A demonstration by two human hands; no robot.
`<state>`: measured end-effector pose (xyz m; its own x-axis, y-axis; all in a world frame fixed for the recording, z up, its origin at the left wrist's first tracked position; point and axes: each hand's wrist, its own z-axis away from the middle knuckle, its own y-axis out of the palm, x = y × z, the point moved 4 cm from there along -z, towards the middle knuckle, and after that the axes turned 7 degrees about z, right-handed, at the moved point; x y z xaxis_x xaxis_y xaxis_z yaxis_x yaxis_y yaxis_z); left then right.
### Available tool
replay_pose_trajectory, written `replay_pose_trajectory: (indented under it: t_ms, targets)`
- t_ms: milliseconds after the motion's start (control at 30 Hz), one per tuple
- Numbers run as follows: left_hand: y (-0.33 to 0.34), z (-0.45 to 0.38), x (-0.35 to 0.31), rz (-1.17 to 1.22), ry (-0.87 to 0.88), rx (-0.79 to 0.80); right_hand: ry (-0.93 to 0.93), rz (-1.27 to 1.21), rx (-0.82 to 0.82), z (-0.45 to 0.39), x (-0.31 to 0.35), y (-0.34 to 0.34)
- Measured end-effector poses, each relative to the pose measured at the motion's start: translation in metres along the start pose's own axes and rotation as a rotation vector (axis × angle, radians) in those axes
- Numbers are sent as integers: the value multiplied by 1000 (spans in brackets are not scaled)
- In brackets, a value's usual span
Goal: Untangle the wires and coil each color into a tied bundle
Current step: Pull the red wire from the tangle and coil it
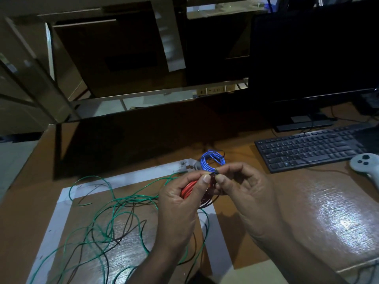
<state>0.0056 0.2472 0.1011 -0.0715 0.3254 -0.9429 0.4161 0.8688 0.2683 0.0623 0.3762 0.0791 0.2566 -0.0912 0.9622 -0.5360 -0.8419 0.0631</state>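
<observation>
While the green wire (114, 203) and the black wire (127, 224) lie loose and intertwined on the wooden desk (307, 212), inside the white tape outline (61, 218) to the left of the red coil (189, 190), that coil sits above the desk in the left hand (180, 201). Left fingers curl round the red loops, thumb pressed over them. Immediately right of the red coil, the right hand (244, 193) pinches a small dark tie (215, 174) between thumb and forefinger, remaining fingers curled; both thumbs nearly meet. Beyond the red coil and slightly right, the blue bundle (212, 159) rests coiled on the desk. Farther right of the red coil stand a black keyboard (307, 149), a dark monitor (313, 52) behind it, and a grey game controller (365, 163) at the frame edge.
</observation>
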Motion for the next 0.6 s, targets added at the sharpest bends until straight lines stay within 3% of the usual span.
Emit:
replay_pose_trajectory:
  t_ms: [233,600]
  targets:
    - [-2,0,0,-33,-3,9,-91,149,-1,1,7,-2]
    - [-2,0,1,-49,-8,-3,-89,94,2,2,6,-2]
